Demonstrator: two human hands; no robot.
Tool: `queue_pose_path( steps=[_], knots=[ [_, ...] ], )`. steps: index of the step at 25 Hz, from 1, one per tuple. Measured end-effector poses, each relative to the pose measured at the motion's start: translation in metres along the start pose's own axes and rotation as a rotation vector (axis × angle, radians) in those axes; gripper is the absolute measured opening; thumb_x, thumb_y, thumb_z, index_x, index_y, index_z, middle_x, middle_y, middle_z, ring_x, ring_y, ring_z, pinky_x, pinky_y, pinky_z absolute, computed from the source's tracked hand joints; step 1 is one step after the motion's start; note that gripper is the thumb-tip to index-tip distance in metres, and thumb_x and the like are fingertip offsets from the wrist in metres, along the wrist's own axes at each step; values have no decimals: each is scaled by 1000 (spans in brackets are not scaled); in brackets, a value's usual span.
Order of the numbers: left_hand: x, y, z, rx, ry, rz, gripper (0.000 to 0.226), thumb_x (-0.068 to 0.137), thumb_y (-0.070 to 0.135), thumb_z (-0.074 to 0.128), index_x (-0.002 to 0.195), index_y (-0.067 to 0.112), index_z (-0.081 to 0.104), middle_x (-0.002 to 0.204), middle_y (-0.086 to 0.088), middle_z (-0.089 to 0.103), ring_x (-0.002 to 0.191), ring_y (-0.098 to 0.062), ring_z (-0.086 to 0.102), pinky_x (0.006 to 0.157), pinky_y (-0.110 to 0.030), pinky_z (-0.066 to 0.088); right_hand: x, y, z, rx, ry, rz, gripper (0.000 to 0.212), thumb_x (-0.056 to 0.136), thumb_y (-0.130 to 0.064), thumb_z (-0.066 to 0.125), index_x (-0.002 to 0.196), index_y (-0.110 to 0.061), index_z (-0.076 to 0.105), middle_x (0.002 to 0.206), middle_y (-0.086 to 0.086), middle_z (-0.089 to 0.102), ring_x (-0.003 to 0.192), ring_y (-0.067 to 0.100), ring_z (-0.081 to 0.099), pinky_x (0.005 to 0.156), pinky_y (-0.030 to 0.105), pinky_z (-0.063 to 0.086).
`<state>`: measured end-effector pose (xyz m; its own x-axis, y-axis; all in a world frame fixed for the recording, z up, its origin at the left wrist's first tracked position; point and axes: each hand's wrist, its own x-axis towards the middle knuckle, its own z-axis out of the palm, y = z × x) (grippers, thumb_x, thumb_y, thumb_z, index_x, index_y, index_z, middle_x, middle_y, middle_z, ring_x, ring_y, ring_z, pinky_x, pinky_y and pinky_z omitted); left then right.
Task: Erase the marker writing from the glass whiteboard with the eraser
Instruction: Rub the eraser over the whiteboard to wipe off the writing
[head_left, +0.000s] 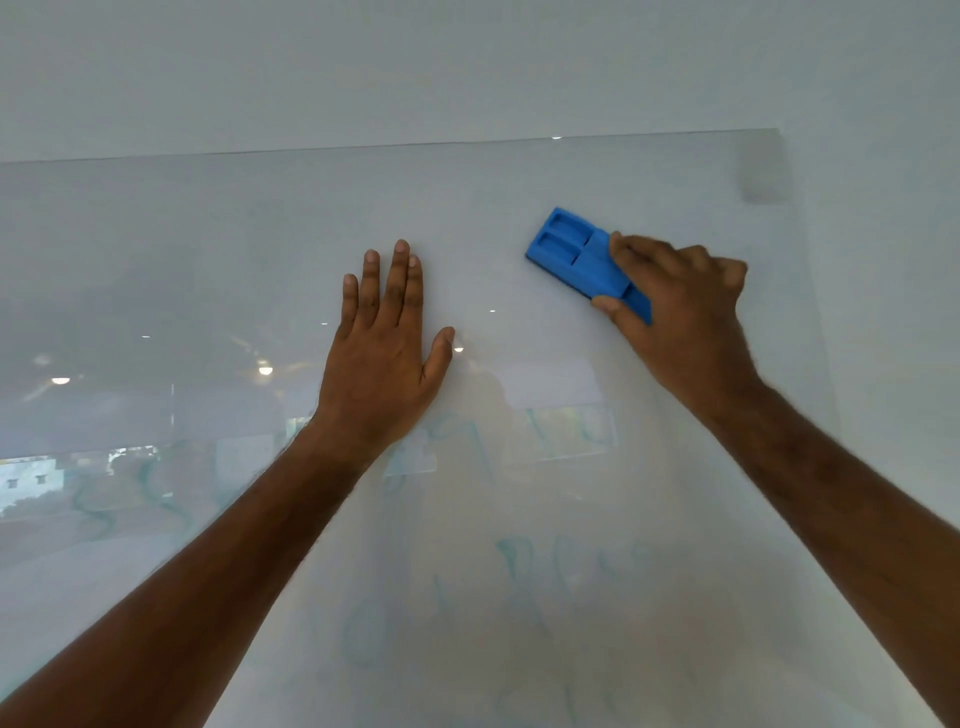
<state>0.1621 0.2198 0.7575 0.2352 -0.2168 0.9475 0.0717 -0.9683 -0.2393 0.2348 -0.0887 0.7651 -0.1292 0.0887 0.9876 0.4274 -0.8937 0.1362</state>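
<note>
Right hand (680, 317) grips blue rectangular plastic eraser (576, 257), flat on clear glass whiteboard (208, 260). Left hand (382, 353) flat on glass, fingers straight. Faint teal marker writing (545, 571) below.

Evenly lit, soft and diffuse, without hard shadows. Round lamp reflections (265, 370) and window glare (31, 480) on the glass board (156, 249). Slight motion blur on the right hand (685, 317); straight edges bowed toward the borders.

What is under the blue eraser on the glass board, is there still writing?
The eraser, gripped by the right hand, covers that patch of whiteboard; writing beneath cannot be seen. Around it the glass looks bare. Faint green writing remains lower.
</note>
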Motion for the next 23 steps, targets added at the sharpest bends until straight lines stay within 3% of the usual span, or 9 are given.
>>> queue_pose_path(
  steps=[5,10,14,23],
  knots=[
    [0,0,1,-19,17,4,85,107,57,15,173,5,3,183,-10,-4,169,-33,-8,138,-45,-6,-48,17,-8,-38,10,-91,54,98,-50,64,145,-24,54,142,-9,60,106,22,60,93,46,31],
    [1,-1,3,-19,16,0,83,109,55,21,173,4,4,183,-11,-4,169,-34,-8,138,-47,-4,-17,57,-17,11,5,94,54,95,-55,64,140,-27,54,139,-7,63,112,22,59,97,47,29],
    [0,0,3,-19,21,-3,83,109,54,22,173,4,3,183,-10,-6,169,-34,-10,138,-48,-4,17,52,-11,88,15,195,55,95,-53,64,143,-26,53,144,-8,59,118,22,55,101,47,28],
    [1,-1,5,-32,41,10,81,110,52,22,173,4,3,183,-11,-5,169,-33,-10,138,-48,-4,-63,33,-7,59,3,17,55,97,-52,67,143,-26,53,142,-9,60,112,16,57,96,44,30]
  ],
)
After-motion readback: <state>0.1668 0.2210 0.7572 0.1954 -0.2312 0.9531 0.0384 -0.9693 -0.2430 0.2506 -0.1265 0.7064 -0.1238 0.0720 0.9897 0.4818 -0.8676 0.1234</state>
